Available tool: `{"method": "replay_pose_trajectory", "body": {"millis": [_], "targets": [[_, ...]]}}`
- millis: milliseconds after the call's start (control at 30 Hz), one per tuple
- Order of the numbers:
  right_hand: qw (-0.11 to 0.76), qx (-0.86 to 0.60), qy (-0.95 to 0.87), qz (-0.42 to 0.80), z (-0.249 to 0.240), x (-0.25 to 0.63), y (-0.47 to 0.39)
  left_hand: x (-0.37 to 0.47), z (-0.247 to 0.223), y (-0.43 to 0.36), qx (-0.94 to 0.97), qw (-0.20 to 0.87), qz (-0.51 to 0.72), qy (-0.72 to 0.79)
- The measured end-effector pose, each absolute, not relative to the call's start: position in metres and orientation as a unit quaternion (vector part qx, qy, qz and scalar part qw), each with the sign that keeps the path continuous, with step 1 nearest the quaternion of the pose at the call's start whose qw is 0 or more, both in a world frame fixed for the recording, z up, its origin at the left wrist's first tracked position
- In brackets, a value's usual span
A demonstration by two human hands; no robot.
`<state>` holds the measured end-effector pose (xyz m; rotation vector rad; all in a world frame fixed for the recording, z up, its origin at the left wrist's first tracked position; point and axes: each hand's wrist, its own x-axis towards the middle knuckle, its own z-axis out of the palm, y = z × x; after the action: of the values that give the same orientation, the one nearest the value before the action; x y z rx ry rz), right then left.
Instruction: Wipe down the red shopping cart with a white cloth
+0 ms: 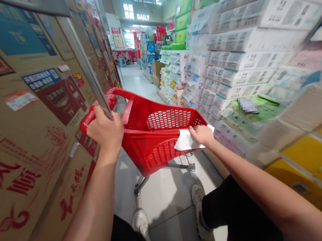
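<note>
My left hand [105,129] is closed around the lower part of a shiny metal pole [85,63], right at the red handle [88,118] of a shopping cart. Whether its fingers also grip that handle is hidden. The pole slants up to a grey piece [41,5] at the top left. My right hand [203,134] pinches a white cloth or paper wipe [187,140] against the near side rim of the cart. The red plastic shopping cart [153,131] stands before me with perforated basket walls, turned at an angle across the aisle.
Stacked cardboard cartons [12,163] rise close on the left. On the right are piled white tissue packs [238,59], a green pack [255,112] and yellow packages [317,163]. The tiled floor [138,84] runs back toward more shelves and a blue stool [122,61].
</note>
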<state>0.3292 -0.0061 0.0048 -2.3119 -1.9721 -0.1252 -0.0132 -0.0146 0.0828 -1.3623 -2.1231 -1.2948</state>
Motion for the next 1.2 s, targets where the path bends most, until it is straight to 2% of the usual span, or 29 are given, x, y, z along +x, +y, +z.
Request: {"method": "replay_pose_trajectory", "body": {"millis": [167,433,533,633,833,967,1067,1200], "targets": [[0.094,-0.777,-0.62,-0.051,0.005,0.316,-0.01,-0.008,0.084,-0.015,-0.458,0.158,-0.448,-0.751],[0.2,-0.684,-0.702,-0.007,0.028,0.18,-0.016,0.001,0.085,-0.021,-0.443,0.167,-0.451,-0.756],[0.218,-0.654,-0.724,0.001,0.03,0.162,-0.015,-0.005,0.083,-0.021,-0.446,0.17,-0.449,-0.755],[0.198,-0.656,-0.729,0.001,0.024,0.183,-0.013,-0.011,0.083,-0.02,-0.447,0.171,-0.446,-0.756],[0.1,-0.726,-0.679,-0.033,0.012,0.277,-0.008,-0.01,0.087,-0.024,-0.46,0.164,-0.439,-0.754],[0.081,-0.771,-0.632,-0.021,0.011,0.32,-0.005,-0.007,0.087,-0.026,-0.463,0.157,-0.439,-0.754],[0.087,-0.782,-0.617,-0.02,0.012,0.321,-0.006,-0.003,0.085,-0.026,-0.454,0.155,-0.445,-0.756],[0.093,-0.748,-0.657,-0.017,0.017,0.279,-0.009,0.003,0.085,-0.027,-0.445,0.161,-0.445,-0.76]]}}
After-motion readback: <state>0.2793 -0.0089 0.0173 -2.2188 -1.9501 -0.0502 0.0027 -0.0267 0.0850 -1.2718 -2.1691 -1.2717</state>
